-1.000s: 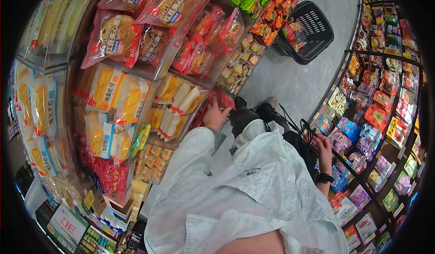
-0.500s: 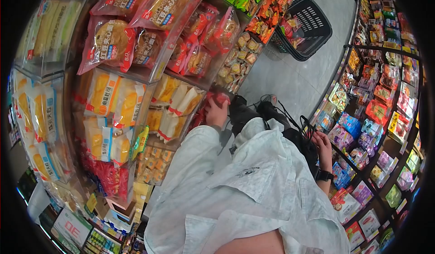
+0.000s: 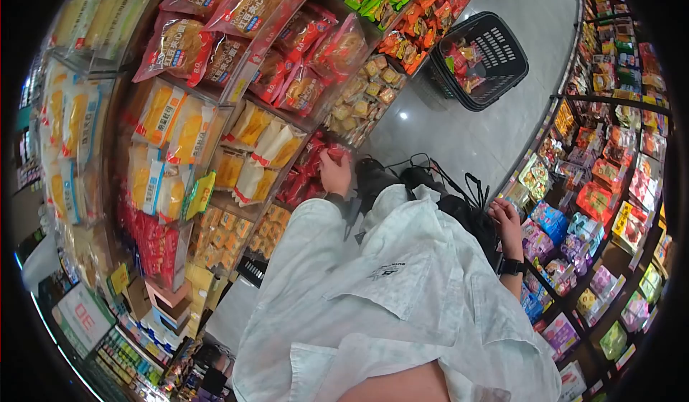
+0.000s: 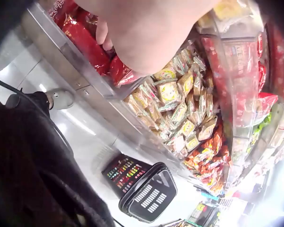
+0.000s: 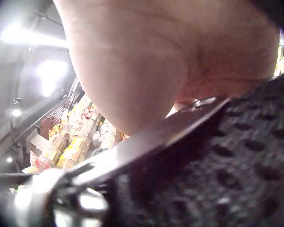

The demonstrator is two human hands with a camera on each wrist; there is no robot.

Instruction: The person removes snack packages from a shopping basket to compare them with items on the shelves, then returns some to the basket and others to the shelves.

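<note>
My left hand (image 3: 335,175) is in the bin (image 4: 66,49), over red packets (image 4: 83,40) at its aisle-side edge. Fingers together; can't tell if clamped on one. My right hand (image 3: 509,224) hangs by black straps (image 3: 479,201), fingers loosely curled.

I record glossy red plastic wrappers (image 4: 85,45), a black plastic basket (image 3: 506,52), smooth shiny floor (image 3: 459,140), and my matt cloth shirt (image 3: 409,309).

1 yellow-green tag (image 3: 200,195) beside bagged bread (image 3: 172,194)
</note>
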